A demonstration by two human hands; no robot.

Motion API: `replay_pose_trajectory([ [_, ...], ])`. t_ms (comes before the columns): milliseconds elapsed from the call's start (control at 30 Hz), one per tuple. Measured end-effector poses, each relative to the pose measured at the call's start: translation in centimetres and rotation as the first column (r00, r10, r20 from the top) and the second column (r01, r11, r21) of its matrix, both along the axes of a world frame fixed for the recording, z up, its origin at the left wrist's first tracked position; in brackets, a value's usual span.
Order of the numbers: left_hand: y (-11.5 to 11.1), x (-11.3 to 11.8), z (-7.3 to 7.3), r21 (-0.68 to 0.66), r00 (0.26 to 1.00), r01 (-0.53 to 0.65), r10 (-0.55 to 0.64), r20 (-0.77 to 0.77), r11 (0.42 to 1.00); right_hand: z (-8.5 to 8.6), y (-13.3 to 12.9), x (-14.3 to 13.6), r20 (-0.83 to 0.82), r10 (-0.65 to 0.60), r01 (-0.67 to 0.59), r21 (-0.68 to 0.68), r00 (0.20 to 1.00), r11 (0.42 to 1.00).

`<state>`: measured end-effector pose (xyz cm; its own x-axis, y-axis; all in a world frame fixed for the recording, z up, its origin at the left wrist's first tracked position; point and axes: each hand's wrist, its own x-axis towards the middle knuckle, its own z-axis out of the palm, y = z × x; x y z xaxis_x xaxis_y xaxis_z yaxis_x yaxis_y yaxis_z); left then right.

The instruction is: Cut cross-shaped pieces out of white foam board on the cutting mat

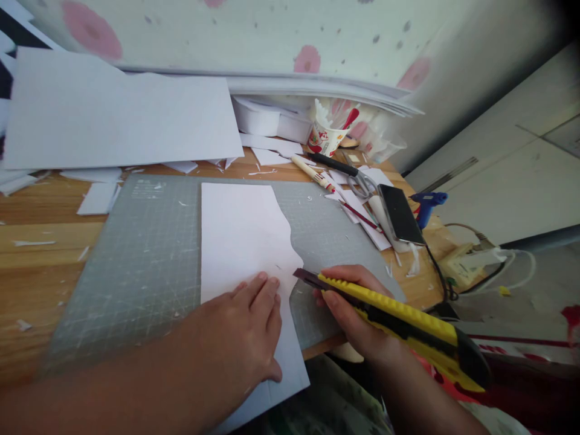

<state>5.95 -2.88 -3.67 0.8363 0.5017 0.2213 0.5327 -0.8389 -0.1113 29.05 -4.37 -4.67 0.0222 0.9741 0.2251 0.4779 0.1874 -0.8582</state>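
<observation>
A white sheet [240, 232] with a wavy right edge lies on the grey-green cutting mat [149, 254], its lower part reaching past the mat's front edge. My left hand [247, 326] rests on the sheet, palm down, the fingers extended and holding nothing. In my right hand [357, 308] is a yellow and black utility knife [399, 314], gripped near its front. The knife's dark blade tip is beside the sheet's wavy right edge; whether it touches the sheet I cannot tell.
A large white board [122, 115] leans at the back left. Behind and right are a paper cup [325, 136], scissors [360, 180], a beige pen [312, 173], a red pencil [361, 216], a phone [401, 214], a blue glue gun [428, 205] and a power strip [464, 263]. White scraps surround the mat.
</observation>
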Motion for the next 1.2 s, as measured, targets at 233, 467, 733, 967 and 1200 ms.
replay_pose_trajectory([
  [233, -0.3, 0.1, -0.3, -0.120, 0.999, -0.032, 0.034, 0.017, 0.992, 0.4, 1.9, -2.7, 0.179, 0.034, -0.072, 0.211, 0.983, 0.975],
  [467, -0.1, 0.7, 0.0, -0.134, 1.000, -0.022, 0.021, -0.007, 0.991, 0.6, 2.5, -3.4, 0.254, -0.009, -0.062, 0.269, 0.967, 0.961],
  [733, -0.1, 0.8, 0.4, -0.249, 0.998, -0.065, 0.059, -0.031, 0.966, 0.8, 2.3, -3.6, 0.279, 0.009, -0.088, 0.271, 0.960, 0.959],
  [967, 0.1, 0.7, 0.6, -0.182, 0.996, -0.090, 0.090, -0.009, 0.979, 1.2, 1.8, -4.2, 0.269, 0.075, -0.133, 0.205, 0.960, 0.970],
  [1200, 0.3, 1.1, -0.6, -0.171, 0.995, -0.098, 0.098, -0.013, 0.980, 1.1, 0.4, -4.1, 0.296, 0.068, -0.129, 0.191, 0.953, 0.973],
])
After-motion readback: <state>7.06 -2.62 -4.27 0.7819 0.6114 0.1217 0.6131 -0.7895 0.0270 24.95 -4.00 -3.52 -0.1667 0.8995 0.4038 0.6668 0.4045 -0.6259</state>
